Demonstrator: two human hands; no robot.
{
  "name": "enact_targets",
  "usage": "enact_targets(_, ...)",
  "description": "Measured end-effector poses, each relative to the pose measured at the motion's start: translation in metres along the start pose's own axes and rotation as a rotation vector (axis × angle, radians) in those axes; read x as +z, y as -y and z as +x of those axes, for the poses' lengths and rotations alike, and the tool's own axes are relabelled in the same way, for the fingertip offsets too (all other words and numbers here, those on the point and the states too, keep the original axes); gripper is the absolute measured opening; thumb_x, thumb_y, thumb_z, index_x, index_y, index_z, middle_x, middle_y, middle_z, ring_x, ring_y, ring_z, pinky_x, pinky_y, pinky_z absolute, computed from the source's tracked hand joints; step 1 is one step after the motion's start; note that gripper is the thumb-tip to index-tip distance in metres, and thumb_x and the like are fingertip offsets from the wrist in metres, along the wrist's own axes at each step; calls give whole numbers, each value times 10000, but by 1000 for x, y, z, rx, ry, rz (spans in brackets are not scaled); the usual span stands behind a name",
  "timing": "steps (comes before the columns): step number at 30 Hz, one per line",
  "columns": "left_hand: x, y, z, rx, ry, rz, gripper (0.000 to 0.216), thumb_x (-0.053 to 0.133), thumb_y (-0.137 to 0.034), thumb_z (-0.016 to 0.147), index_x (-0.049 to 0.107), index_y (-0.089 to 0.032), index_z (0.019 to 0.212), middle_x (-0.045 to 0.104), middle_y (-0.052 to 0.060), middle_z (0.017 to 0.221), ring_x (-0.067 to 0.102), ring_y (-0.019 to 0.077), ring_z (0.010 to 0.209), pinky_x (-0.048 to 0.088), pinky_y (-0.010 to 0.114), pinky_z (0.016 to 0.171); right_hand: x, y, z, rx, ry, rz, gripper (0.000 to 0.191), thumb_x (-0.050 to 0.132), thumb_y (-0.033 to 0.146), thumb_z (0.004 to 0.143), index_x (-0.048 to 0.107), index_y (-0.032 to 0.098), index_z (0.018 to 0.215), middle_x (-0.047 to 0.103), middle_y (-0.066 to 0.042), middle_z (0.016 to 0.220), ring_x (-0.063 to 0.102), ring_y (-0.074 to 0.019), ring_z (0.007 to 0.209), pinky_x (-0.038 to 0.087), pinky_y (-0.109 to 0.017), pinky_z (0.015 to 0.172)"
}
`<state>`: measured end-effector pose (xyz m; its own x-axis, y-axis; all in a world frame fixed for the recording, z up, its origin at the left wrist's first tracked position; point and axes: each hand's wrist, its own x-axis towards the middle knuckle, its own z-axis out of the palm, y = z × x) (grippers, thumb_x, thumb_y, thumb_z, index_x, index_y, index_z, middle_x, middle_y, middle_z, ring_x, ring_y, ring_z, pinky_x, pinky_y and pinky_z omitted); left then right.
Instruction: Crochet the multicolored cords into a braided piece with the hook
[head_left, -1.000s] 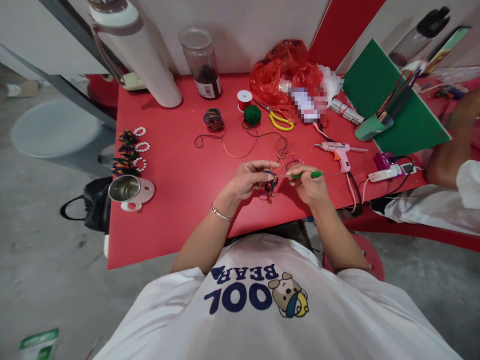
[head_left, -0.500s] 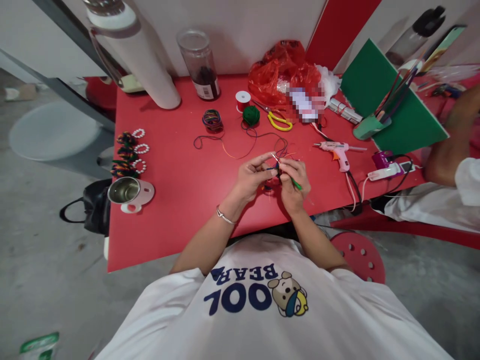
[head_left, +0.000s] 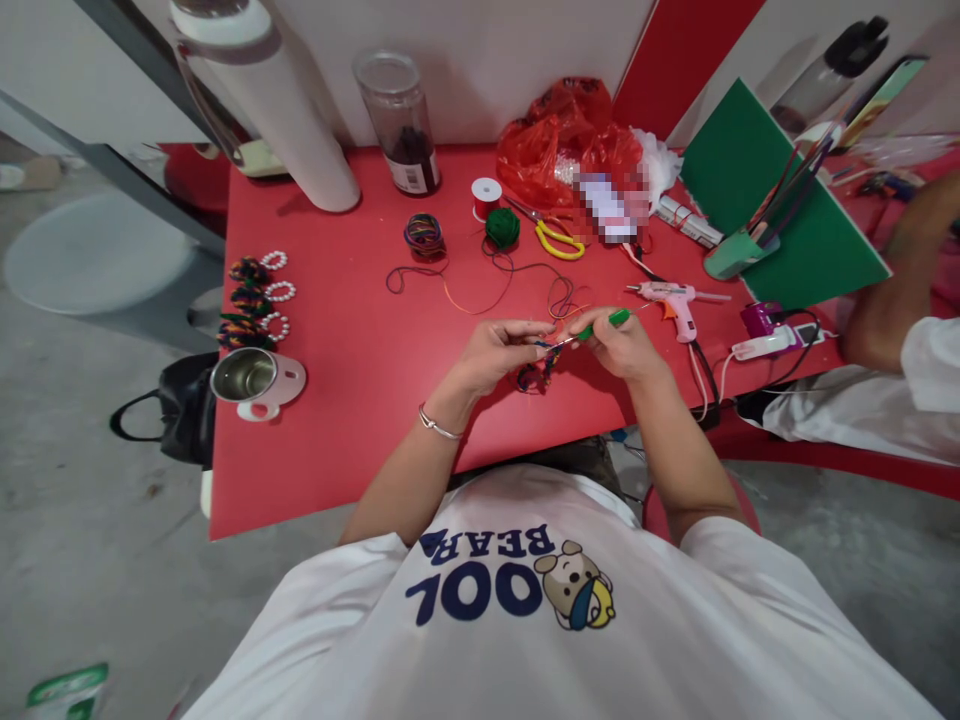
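Observation:
My right hand (head_left: 616,342) is closed on a crochet hook (head_left: 602,325) with a green handle; its thin metal shaft points left toward my other hand. Between the thumb and fingers of my left hand (head_left: 496,352) is a small piece of dark multicoloured crochet work (head_left: 536,374), its lower part hanging under the fingers. The hook's tip meets the work at my left fingertips, where details are too small to make out. A dark strand runs from the work back to the multicoloured yarn ball (head_left: 424,237). Beside that lies a green yarn ball (head_left: 502,229).
Yellow-handled scissors (head_left: 559,240), a thread spool (head_left: 486,198) and a pink glue gun (head_left: 675,303) lie beyond my hands. At left stand a mug (head_left: 259,382) and several beaded yarn pieces (head_left: 251,300). A co-worker's arm (head_left: 892,280) rests at far right, near a power strip (head_left: 806,337).
My right hand has moved right and turned, so the green handle now points up and right, away from my left hand. The left hand has shifted slightly left and down, still holding the work.

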<state>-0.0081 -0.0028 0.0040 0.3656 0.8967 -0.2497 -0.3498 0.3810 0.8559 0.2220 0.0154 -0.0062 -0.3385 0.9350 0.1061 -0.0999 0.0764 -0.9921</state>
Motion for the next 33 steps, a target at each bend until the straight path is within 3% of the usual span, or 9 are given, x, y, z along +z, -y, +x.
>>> enact_targets(4, 1, 1, 1, 51, -80, 117, 350, 933, -147, 560, 861, -144, 902, 811, 71, 806, 697, 153, 664, 580, 291, 670, -9, 17, -1, -18, 102, -233, 369, 718, 596, 948, 843, 249, 948, 844, -48, 940, 785, -177, 842, 628, -310, 793)
enact_targets(8, 3, 1, 3, 92, -161, 153, 323, 909, -152, 575, 851, -142, 893, 789, 52, 770, 668, 127, 642, 558, 270, 664, -2, 28, -6, -99, 65, -400, 285, 736, 535, 954, 856, 283, 1012, 853, -41, 991, 797, -195, 899, 627, -333, 844)
enact_targets(12, 4, 3, 6, 108, -222, 146, 324, 911, -169, 568, 833, -124, 879, 783, 56, 777, 673, 130, 669, 553, 267, 683, 11, 25, -12, -310, 44, -568, 201, 722, 457, 984, 846, 308, 1037, 856, -33, 1059, 796, -212, 1031, 619, -383, 948)
enact_targets(15, 7, 3, 7, 130, -278, 62, 352, 930, -176, 544, 817, -125, 873, 773, 52, 761, 678, 131, 683, 537, 251, 666, 20, 11, -17, -549, -3, -813, 188, 742, 410, 976, 826, 312, 1114, 847, -48, 1120, 780, -210, 1008, 608, -393, 905)
enact_targets(18, 7, 0, 7, 60, -240, -72, 385, 955, -199, 515, 810, -124, 863, 748, 40, 704, 563, 69, 529, 412, 199, 511, 30, -8, -21, -700, -121, -1026, 175, 777, 375, 953, 822, 315, 1110, 840, -60, 1119, 765, -214, 1000, 597, -389, 863)
enact_targets(21, 5, -5, 4, -83, -97, -152, 374, 958, -213, 492, 812, -128, 826, 709, 15, 627, 347, 4, 389, 198, 187, 406, 35, -20, -22, -754, -209, -1016, 154, 784, 367, 947, 823, 323, 1090, 832, -58, 1064, 759, -213, 995, 595, -393, 858)
enact_targets(24, 2, -9, 3, -134, -26, -155, 355, 938, -185, 479, 825, -136, 812, 702, 14, 610, 309, -3, 377, 156, 192, 407, 32, -16, -20, -710, -171, -872, 195, 752, 491, 948, 828, 371, 1081, 826, -40, 1041, 754, -223, 966, 606, -424, 854)
enact_targets(27, 1, -9, 4, -100, -70, -98, 317, 906, -166, 494, 836, -140, 802, 697, 22, 585, 342, 15, 396, 194, 202, 421, 24, 0, -17, -562, -49, -742, 249, 724, 588, 938, 840, 400, 1052, 836, -29, 1047, 758, -240, 958, 611, -461, 883)
enact_targets(33, 2, -4, 4, -58, -121, 66, 295, 876, -173, 513, 842, -138, 804, 753, 67, 684, 528, 87, 482, 294, 220, 458, 18, 33, -22, -381, -25, -615, 195, 729, 482, 963, 856, 334, 951, 854, -32, 950, 781, -233, 903, 616, -452, 907)
